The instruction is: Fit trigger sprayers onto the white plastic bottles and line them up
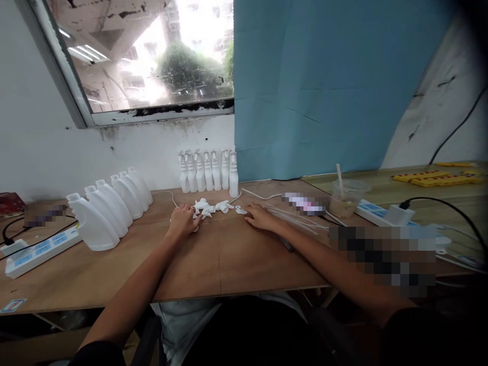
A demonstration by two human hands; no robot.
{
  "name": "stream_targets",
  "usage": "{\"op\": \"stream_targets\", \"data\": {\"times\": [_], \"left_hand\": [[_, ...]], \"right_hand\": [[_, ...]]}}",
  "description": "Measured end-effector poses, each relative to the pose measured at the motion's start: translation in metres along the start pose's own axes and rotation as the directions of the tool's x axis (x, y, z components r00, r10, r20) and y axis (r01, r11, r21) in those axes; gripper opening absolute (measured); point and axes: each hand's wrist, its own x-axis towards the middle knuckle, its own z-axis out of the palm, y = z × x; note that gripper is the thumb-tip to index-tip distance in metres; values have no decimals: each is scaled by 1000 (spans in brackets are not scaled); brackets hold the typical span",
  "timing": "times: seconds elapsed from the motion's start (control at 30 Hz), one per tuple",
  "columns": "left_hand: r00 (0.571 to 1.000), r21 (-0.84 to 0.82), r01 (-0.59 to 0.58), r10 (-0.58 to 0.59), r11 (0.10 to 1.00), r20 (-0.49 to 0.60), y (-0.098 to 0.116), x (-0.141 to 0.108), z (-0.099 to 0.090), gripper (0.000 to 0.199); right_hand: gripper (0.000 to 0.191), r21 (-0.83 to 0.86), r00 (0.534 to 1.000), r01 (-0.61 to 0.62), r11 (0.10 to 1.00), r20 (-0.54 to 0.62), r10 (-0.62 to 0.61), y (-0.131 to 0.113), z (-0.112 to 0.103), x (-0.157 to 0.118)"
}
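My left hand rests on the table at the left edge of a loose pile of white spray trigger heads. Its fingers are apart, and bits of white plastic show beside and under it; the palm side is hidden. To the right, my right hand lies low on the tabletop with fingers stretched out and nothing visible in them. Just beyond its fingertips are small white plastic pieces. Thin white tubes lie behind the right wrist, and a dark thin object is partly covered by that forearm.
Several white spray bottles with heads stand against the wall. Open translucent bottles line up at left beside a power strip. At right are a plastic cup with a straw, another power strip and yellow strips.
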Motion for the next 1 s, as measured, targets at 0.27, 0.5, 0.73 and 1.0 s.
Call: {"op": "stream_targets", "data": {"times": [0.27,0.5,0.73,1.0], "left_hand": [[874,-266,-414,462,871,150,10,-2,-11,26],[813,-397,-513,579,761,60,10,-1,-21,27],[804,-421,-479,577,771,143,-4,0,-21,39],[843,-431,-321,462,843,276,-12,-1,-21,42]], "right_hand": [[35,-82,987,160,984,20,-159,14,15,3],[29,-71,969,239,968,-49,-243,15,23,7],[18,-49,950,301,952,-77,-304,16,20,9],[24,-42,936,332,942,-111,-334,16,20,10]]}}
